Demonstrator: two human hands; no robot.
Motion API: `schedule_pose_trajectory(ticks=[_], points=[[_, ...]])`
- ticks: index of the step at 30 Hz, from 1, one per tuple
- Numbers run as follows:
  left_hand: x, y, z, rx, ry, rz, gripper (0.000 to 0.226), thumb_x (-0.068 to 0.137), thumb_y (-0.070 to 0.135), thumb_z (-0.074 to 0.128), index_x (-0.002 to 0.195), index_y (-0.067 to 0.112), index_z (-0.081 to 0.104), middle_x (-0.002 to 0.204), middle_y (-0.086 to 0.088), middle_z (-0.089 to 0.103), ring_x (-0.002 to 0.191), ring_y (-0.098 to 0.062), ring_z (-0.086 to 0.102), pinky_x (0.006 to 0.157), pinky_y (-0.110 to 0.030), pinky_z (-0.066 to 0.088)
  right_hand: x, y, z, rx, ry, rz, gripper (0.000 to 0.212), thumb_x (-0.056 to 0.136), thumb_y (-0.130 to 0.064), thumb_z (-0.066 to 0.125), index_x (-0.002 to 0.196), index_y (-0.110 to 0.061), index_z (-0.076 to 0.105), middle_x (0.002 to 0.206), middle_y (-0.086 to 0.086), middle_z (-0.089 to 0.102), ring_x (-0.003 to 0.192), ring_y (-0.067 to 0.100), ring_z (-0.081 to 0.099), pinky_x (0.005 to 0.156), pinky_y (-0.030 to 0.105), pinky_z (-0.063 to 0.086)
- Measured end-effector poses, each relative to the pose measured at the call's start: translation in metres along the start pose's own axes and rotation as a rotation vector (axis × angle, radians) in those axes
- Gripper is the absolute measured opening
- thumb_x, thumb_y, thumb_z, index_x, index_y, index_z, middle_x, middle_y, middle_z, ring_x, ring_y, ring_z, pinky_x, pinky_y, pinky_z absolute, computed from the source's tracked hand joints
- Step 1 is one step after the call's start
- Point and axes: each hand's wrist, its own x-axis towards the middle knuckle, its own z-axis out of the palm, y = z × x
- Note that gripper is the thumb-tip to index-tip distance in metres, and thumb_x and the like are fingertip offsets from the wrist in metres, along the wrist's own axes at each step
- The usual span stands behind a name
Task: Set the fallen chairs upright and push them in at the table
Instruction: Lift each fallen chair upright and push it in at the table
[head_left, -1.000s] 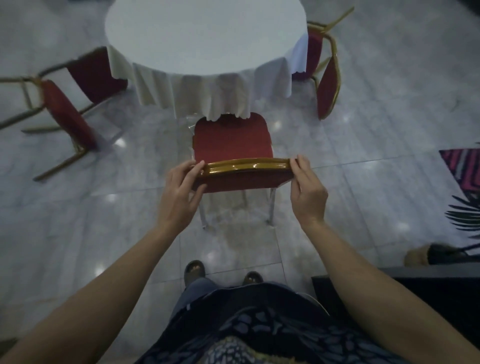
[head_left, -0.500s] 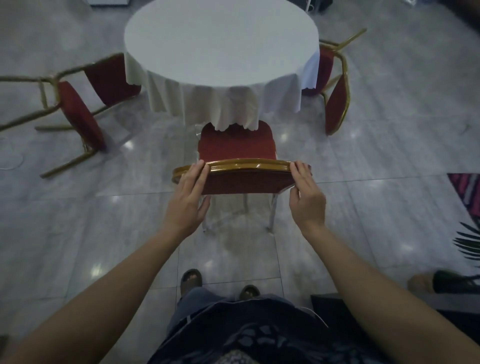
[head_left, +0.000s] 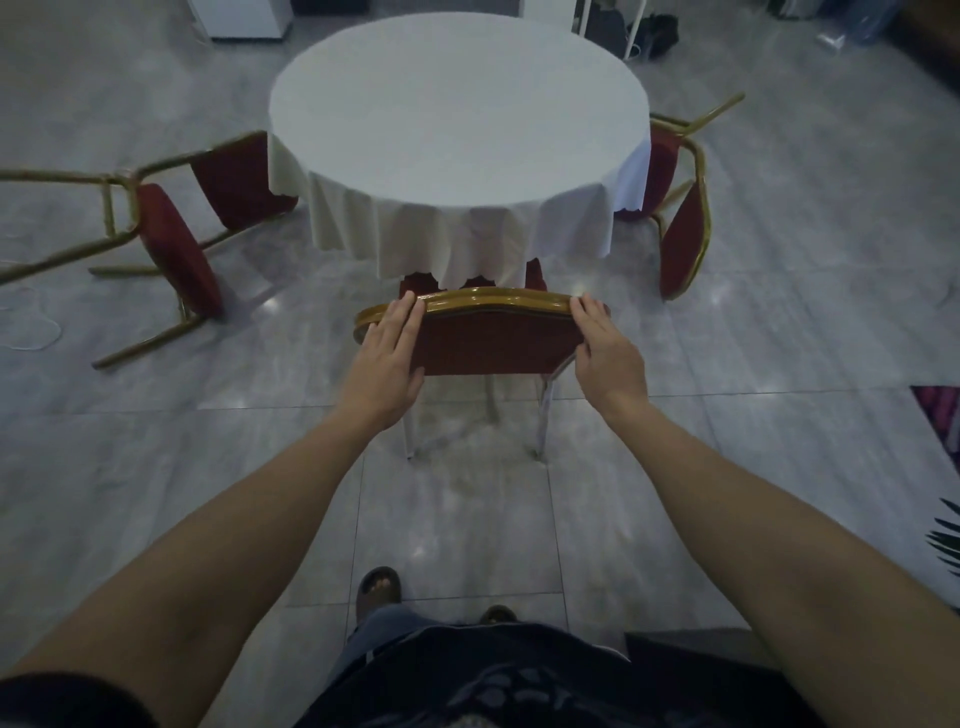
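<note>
Pushing a chair in at the table

Both hands pressed the upright chair at six o'clock of the tabletop, its seat under the cloth. Left hand and right hand lay with fingers straight on its back. Fallen chairs lay at nine and three o'clock.

Single head-worn view, angled forward and down, table near
</note>
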Motion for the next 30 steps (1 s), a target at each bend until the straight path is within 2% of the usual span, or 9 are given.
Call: schedule_pose_trajectory(ticks=[5, 14, 17, 20, 22, 24, 27, 30], points=[[0.028, -0.007, -0.005, 0.034, -0.039, -0.058, 0.079, 0.092, 0.021, 0.053, 0.154, 0.015, 0.004, 0.163, -0.003, 0.004, 0.150, -0.025, 0.007, 0.121, -0.047, 0.018, 0.028, -0.006, -0.002, -0.025, -0.062, 0.016, 0.062, 0.095, -0.003, 0.040, 0.152, -0.023, 0.029, 0.160, -0.006, 0.023, 0.146, 0.017, 0.024, 0.103, 0.038, 0.043], [0.070, -0.011, -0.015, 0.053, -0.198, -0.163, 0.090, 0.090, 0.019, 0.058, 0.154, 0.020, -0.006, 0.163, 0.003, -0.009, 0.150, -0.025, -0.001, 0.122, -0.048, 0.008, 0.070, -0.010, -0.005, -0.095, -0.160, 0.037, 0.065, 0.094, -0.004, 0.040, 0.153, -0.026, 0.022, 0.161, -0.009, 0.016, 0.142, 0.021, 0.031, 0.090, 0.040, 0.049], [0.078, -0.014, -0.016, 0.031, -0.198, -0.181, 0.089, 0.090, 0.019, 0.058, 0.154, 0.022, -0.004, 0.163, 0.004, -0.008, 0.150, -0.025, 0.001, 0.122, -0.048, 0.008, 0.080, -0.011, -0.008, -0.113, -0.167, 0.030, 0.064, 0.094, -0.006, 0.042, 0.152, -0.025, 0.026, 0.160, -0.008, 0.020, 0.136, 0.023, 0.040, 0.090, 0.041, 0.050], [0.079, -0.017, -0.015, 0.042, -0.191, -0.175, 0.087, 0.091, 0.022, 0.058, 0.154, 0.022, -0.002, 0.163, 0.004, -0.005, 0.150, -0.025, 0.003, 0.122, -0.049, 0.010, 0.083, -0.010, -0.012, -0.117, -0.124, -0.023, 0.056, 0.095, -0.010, 0.044, 0.149, -0.023, 0.035, 0.156, -0.005, 0.032, 0.124, 0.027, 0.050, 0.087, 0.042, 0.051], [0.081, -0.017, -0.016, 0.051, -0.137, -0.155, 0.081, 0.091, 0.025, 0.058, 0.154, 0.019, 0.008, 0.163, 0.000, 0.005, 0.149, -0.026, 0.013, 0.121, -0.048, 0.016, 0.087, -0.011, -0.017, -0.100, -0.097, -0.052, 0.047, 0.097, -0.018, 0.049, 0.143, -0.019, 0.043, 0.144, 0.002, 0.048, 0.118, 0.030, 0.055, 0.087, 0.042, 0.049], [0.084, -0.016, -0.020, 0.052, -0.036, -0.124, 0.068, 0.090, 0.026, 0.059, 0.149, 0.017, 0.026, 0.157, -0.005, 0.027, 0.140, -0.030, 0.032, 0.114, -0.046, 0.030, 0.093, -0.012, -0.022, -0.060, -0.071, -0.035, 0.044, 0.095, -0.028, 0.057, 0.138, -0.017, 0.050, 0.129, 0.007, 0.061, 0.113, 0.032, 0.058, 0.088, 0.042, 0.048], [0.099, -0.016, -0.033, 0.100, 0.058, -0.067, 0.046, 0.090, 0.030, 0.060, 0.132, 0.018, 0.048, 0.130, -0.007, 0.056, 0.113, -0.032, 0.055, 0.092, -0.044, 0.047, 0.102, -0.017, -0.025, -0.088, -0.059, -0.016, 0.041, 0.093, -0.036, 0.059, 0.129, -0.015, 0.059, 0.118, 0.008, 0.068, 0.108, 0.030, 0.061, 0.088, 0.043, 0.049], [0.114, -0.015, -0.038, 0.215, 0.031, -0.042, 0.037, 0.089, 0.036, 0.060, 0.120, 0.017, 0.055, 0.113, -0.007, 0.063, 0.099, -0.032, 0.060, 0.081, -0.044, 0.050, 0.106, -0.025, -0.022, -0.147, -0.048, -0.018, 0.031, 0.092, -0.039, 0.060, 0.108, -0.014, 0.067, 0.100, 0.008, 0.070, 0.092, 0.029, 0.064, 0.074, 0.038, 0.049]])
